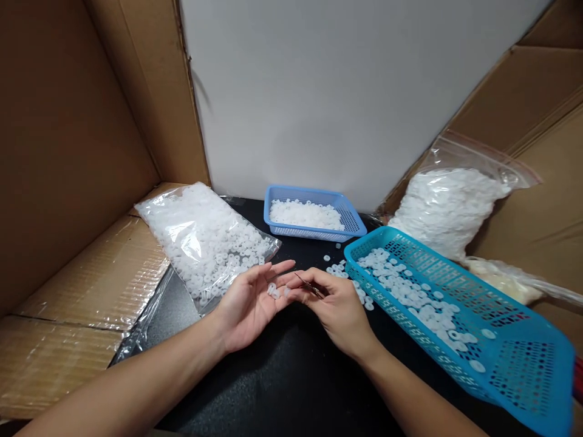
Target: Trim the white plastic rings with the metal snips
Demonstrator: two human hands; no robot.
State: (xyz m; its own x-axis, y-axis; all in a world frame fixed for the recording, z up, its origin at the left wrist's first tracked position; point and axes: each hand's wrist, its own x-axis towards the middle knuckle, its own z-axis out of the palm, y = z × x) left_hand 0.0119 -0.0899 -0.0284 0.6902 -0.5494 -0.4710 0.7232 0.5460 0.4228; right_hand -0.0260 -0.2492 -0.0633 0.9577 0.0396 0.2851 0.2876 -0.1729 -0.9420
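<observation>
- At the far left, a clear bag of white rings [204,243] lies flat, half on the cardboard [100,285] and half on the black table [282,376], just beyond your left hand.
- Your left hand [248,300] is palm up with the fingers spread and reaching right. A few loose rings [274,291] rest on those fingers, lying free rather than pinched.
- Your right hand [339,309] pinches a thin dark tool [308,285] between thumb and fingers. Its long axis runs up and to the left, with the tip just beside the loose rings; I cannot tell whether it touches them.
- The loose rings lie left of your right hand and on your left hand, so the two hands nearly meet over them.
- Behind the hands stands a small blue basket [350,218] with rings inside.
- Scattered rings [337,267] lie on the table between your right hand and the teal basket [523,376], which runs off to the lower right.
- A second bag [449,206] — full — leans behind it.
</observation>
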